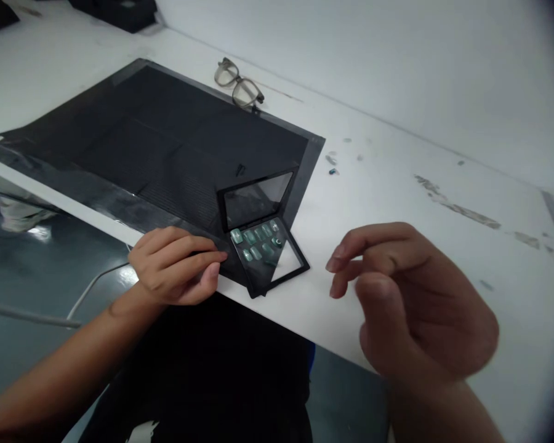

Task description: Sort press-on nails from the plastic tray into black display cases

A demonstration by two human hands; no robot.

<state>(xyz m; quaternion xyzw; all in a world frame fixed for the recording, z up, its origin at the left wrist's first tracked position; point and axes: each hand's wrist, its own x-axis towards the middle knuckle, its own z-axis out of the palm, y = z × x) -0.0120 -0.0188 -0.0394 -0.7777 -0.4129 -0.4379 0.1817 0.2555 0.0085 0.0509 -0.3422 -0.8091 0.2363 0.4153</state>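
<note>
A small black case [263,237] lies open at the table's front edge, its clear lid raised. Inside it are several green press-on nails [257,241]. My left hand [178,264] rests on the black mat [166,141] just left of the case, fingers curled, fingertips close to the case's left edge; it holds nothing. My right hand [410,301] hovers above the white table to the right of the case, fingers loosely bent and apart, with nothing in it.
A pair of glasses [238,84] lies beyond the mat's far edge. A few loose green nails [333,166] are scattered on the white table [397,184] right of the mat. Tape marks streak the table at right. Dark boxes [120,11] sit at far left.
</note>
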